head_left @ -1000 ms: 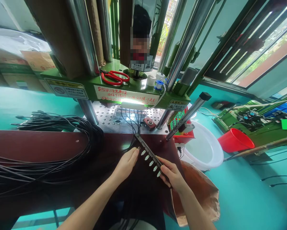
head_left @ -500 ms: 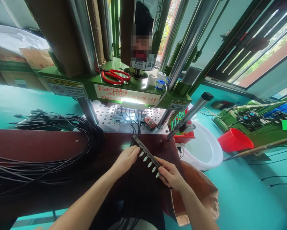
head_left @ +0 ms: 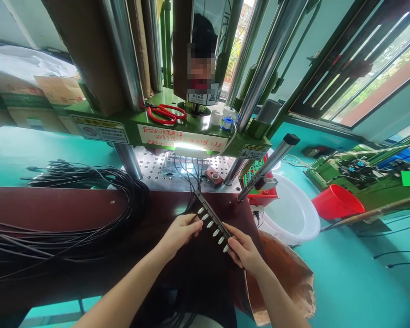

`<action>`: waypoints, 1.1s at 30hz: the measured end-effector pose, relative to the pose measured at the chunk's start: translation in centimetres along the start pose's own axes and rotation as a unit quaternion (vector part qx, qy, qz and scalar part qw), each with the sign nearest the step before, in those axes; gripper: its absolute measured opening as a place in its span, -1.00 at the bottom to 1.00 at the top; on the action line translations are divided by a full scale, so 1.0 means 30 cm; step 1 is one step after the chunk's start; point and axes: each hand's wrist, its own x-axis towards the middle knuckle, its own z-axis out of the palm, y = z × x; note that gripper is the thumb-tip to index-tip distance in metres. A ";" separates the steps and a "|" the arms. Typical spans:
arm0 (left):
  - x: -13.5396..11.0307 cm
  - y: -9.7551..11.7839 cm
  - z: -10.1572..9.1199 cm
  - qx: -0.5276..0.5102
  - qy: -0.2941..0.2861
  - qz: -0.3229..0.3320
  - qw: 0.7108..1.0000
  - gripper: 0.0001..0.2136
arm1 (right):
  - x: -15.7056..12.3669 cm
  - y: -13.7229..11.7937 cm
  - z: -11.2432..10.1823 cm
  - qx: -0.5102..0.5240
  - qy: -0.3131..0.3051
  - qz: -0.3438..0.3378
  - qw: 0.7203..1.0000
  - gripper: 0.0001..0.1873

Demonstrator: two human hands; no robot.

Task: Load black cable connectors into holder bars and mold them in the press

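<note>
Cables (head_left: 136, 193) on the left of the table (head_left: 54, 200), bar (head_left: 212, 214) in right hand (head_left: 242, 249), left hand (head_left: 181, 234) left of it, press (head_left: 132, 132) behind, scissors (head_left: 167, 115) on the press left of a spool (head_left: 227, 123), tub (head_left: 312, 223) right of the table, bucket (head_left: 338, 202) farther right

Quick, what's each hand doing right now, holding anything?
Left hand: curled near the metal plugs; cannot tell whether it grips anything.
Right hand: closed on the near end of the black bar.
</note>
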 end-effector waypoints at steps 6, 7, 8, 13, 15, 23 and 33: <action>0.041 -0.016 0.013 -0.023 0.006 -0.010 1.000 -0.73 | 0.000 -0.002 0.020 -0.008 0.010 0.005 1.000 -0.31; 0.052 -0.015 0.016 -0.011 0.001 -0.013 1.000 -0.75 | -0.004 -0.008 0.018 -0.013 0.017 0.007 1.000 -0.31; 0.062 -0.012 0.022 0.010 -0.005 -0.017 1.000 -0.76 | -0.009 -0.016 0.014 -0.023 0.024 0.011 0.999 -0.30; 0.060 0.045 0.089 0.376 0.021 0.087 0.922 -0.80 | -0.038 -0.060 -0.041 -0.089 0.051 0.057 0.993 -0.39; 0.039 0.077 0.100 0.505 0.045 0.158 0.847 -0.63 | -0.042 -0.075 -0.056 -0.132 0.062 0.077 0.986 -0.48; 0.137 0.036 -0.105 0.413 0.172 0.150 0.881 -0.57 | -0.029 -0.158 -0.050 -0.658 -0.001 0.034 0.752 -0.75; 0.182 -0.048 -0.102 0.339 0.146 0.118 0.922 -0.45 | 0.495 -0.377 0.045 -0.496 0.074 -0.180 0.846 -0.76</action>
